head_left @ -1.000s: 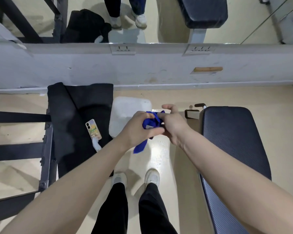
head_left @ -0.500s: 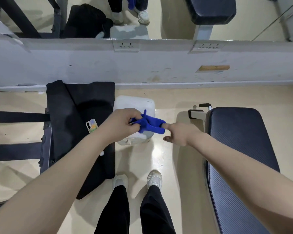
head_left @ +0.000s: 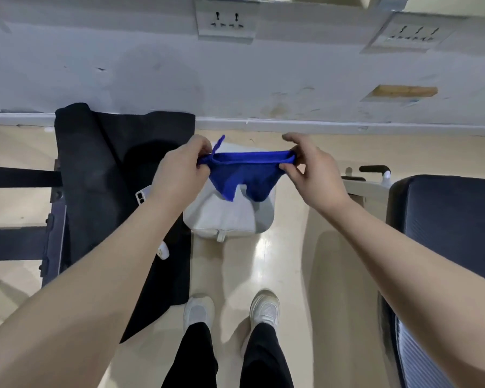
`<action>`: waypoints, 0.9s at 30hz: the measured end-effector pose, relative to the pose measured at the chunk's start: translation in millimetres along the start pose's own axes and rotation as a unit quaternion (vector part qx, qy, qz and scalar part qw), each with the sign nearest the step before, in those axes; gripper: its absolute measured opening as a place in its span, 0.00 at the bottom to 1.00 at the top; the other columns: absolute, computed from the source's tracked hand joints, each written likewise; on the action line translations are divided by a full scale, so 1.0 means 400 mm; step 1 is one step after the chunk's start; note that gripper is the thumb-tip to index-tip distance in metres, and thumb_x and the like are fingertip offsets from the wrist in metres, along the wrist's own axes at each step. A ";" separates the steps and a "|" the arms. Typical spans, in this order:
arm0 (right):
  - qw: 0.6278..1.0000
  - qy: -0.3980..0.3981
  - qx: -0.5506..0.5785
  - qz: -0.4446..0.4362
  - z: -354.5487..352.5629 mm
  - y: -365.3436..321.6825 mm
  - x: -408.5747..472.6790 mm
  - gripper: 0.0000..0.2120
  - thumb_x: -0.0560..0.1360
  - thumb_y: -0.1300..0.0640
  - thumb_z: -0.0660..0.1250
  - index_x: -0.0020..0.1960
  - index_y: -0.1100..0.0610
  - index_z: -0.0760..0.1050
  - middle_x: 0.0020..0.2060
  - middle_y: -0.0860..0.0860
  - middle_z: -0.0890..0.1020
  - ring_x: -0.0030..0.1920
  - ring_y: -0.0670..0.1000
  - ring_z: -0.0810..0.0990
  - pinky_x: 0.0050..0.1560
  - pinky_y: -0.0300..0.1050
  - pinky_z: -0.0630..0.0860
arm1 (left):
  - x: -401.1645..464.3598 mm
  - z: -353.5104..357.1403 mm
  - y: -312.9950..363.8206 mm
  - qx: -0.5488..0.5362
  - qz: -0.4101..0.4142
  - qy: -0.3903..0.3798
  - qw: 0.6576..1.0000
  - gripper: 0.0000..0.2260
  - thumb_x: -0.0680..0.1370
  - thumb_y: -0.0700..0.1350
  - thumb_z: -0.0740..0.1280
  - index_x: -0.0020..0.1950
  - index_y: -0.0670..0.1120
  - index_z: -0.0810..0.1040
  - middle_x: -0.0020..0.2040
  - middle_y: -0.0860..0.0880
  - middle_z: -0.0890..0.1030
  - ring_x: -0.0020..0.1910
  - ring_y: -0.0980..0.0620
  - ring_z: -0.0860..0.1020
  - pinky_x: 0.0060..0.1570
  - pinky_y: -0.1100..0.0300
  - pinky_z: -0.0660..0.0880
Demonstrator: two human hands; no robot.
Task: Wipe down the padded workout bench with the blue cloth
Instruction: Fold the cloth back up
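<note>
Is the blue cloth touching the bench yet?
No, the blue cloth hangs stretched between both hands, well left of the bench.

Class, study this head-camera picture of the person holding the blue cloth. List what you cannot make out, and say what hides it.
- Padded bench, head view: its right side and near end are cut off by the frame edges.
- Phone on the black mat: mostly hidden behind the left forearm.
- White container: its top is covered by the blue cloth.
- Wall sockets: the frame's top edge cuts off anything above them.
</note>
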State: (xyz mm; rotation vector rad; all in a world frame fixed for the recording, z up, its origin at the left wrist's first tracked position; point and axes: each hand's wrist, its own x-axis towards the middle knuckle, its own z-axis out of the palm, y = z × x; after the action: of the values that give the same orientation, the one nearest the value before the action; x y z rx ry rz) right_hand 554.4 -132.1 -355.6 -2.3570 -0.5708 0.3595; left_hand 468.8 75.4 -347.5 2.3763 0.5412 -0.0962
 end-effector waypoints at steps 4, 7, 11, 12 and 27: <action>0.998 -0.054 -0.013 0.022 0.062 0.057 -0.048 0.05 0.71 0.64 0.67 0.46 0.56 0.77 0.41 0.46 0.78 0.45 0.51 0.73 0.42 0.38 0.67 | -0.051 0.059 -0.056 0.038 0.008 -0.051 0.998 0.11 0.75 0.36 0.61 0.55 0.42 0.77 0.42 0.49 0.79 0.46 0.44 0.78 0.47 0.51 0.74; 0.989 -0.128 -0.061 0.031 0.129 0.115 -0.098 0.04 0.72 0.64 0.66 0.44 0.56 0.75 0.41 0.50 0.79 0.45 0.54 0.74 0.45 0.48 0.72 | -0.089 0.131 -0.116 0.077 -0.009 -0.091 0.993 0.10 0.76 0.36 0.60 0.53 0.40 0.79 0.46 0.44 0.82 0.50 0.42 0.77 0.47 0.49 0.74; 0.978 -0.185 -0.074 0.059 0.225 0.177 -0.126 0.04 0.72 0.63 0.65 0.45 0.56 0.75 0.40 0.52 0.78 0.43 0.54 0.75 0.43 0.50 0.74 | -0.116 0.224 -0.197 0.066 -0.029 -0.118 0.990 0.11 0.77 0.37 0.60 0.54 0.42 0.80 0.52 0.46 0.82 0.53 0.44 0.77 0.49 0.49 0.74; 0.975 -0.196 -0.069 0.073 0.244 0.189 -0.124 0.04 0.72 0.63 0.65 0.44 0.55 0.74 0.39 0.50 0.78 0.41 0.53 0.74 0.42 0.49 0.74 | -0.112 0.239 -0.211 0.064 -0.033 -0.121 0.990 0.11 0.77 0.37 0.60 0.54 0.43 0.80 0.53 0.47 0.82 0.53 0.45 0.77 0.50 0.50 0.74; 0.942 -0.087 -0.015 0.324 0.471 0.310 0.066 0.14 0.77 0.56 0.60 0.58 0.64 0.68 0.55 0.61 0.75 0.55 0.60 0.74 0.49 0.46 0.67 | 0.103 0.454 -0.337 -0.058 -0.256 -0.058 0.963 0.22 0.79 0.46 0.62 0.72 0.44 0.64 0.66 0.45 0.74 0.63 0.46 0.74 0.58 0.56 0.70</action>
State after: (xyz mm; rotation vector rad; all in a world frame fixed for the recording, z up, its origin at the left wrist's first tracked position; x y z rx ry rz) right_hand 539.8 -99.2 -579.7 -2.5070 0.1514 0.8612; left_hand 465.1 64.0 -577.1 2.0504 1.0608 -0.4187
